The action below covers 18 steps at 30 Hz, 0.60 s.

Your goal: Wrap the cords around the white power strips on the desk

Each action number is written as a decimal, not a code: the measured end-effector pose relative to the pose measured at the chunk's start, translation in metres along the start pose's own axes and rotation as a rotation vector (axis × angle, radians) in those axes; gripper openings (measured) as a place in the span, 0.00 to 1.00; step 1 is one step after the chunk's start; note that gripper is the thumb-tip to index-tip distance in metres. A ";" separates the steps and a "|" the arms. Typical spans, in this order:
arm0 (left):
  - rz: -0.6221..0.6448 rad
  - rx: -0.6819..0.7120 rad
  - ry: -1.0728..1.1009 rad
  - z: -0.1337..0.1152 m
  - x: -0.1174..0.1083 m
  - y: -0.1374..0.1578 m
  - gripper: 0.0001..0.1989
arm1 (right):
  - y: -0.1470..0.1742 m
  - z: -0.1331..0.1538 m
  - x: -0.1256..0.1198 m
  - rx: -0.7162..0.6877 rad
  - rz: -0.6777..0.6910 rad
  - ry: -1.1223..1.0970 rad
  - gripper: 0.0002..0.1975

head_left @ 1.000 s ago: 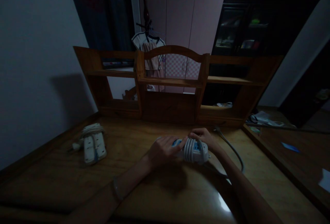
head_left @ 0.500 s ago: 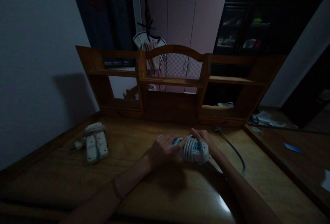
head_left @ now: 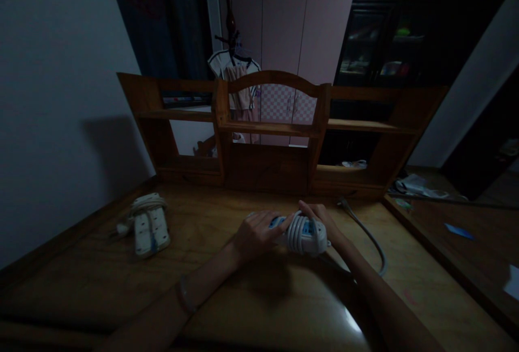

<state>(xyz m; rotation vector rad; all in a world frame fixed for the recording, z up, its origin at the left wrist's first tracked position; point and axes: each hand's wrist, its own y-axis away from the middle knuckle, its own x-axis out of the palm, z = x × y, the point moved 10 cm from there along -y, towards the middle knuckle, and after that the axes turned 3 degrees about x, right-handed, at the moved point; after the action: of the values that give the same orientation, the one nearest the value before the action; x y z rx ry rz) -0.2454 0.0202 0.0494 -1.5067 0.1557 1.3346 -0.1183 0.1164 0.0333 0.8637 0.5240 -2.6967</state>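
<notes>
A white power strip with blue socket faces (head_left: 317, 245) is held just over the wooden desk, its grey cord (head_left: 297, 236) wound several times round the middle. My left hand (head_left: 261, 233) is closed over the strip's left end. My right hand (head_left: 322, 217) grips behind the right end, its thumb and fingers at the coils; part of its grip is hidden by the strip. The loose end of the cord (head_left: 375, 244) runs out under my right forearm and curves across the desk to a plug (head_left: 343, 202) near the shelf.
On the desk's left lies another white power strip (head_left: 151, 230) wrapped in its own cord. A wooden shelf unit (head_left: 267, 129) stands along the desk's back edge. To the right, beyond a raised edge, a blue card (head_left: 459, 231) rests on a brown surface.
Almost nothing differs. Both hands keep hold of the strip, and the coils and the loose cord stay nearly where they were; the view shifts very slightly.
</notes>
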 end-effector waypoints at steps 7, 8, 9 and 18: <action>0.003 -0.003 0.001 0.000 0.000 0.000 0.31 | 0.000 -0.001 0.002 -0.006 0.011 0.028 0.30; -0.007 0.001 -0.004 0.000 0.000 0.000 0.31 | 0.000 0.000 0.002 -0.007 0.010 0.030 0.30; -0.015 0.005 -0.006 0.000 -0.001 0.000 0.31 | 0.001 0.000 0.002 -0.008 0.008 0.030 0.30; -0.012 0.012 0.012 0.000 0.000 0.001 0.29 | 0.001 0.003 0.000 0.001 0.002 0.050 0.31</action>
<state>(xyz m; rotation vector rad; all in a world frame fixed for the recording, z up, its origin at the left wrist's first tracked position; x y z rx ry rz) -0.2460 0.0197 0.0492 -1.5032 0.1614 1.3130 -0.1193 0.1139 0.0350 0.9330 0.5321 -2.6798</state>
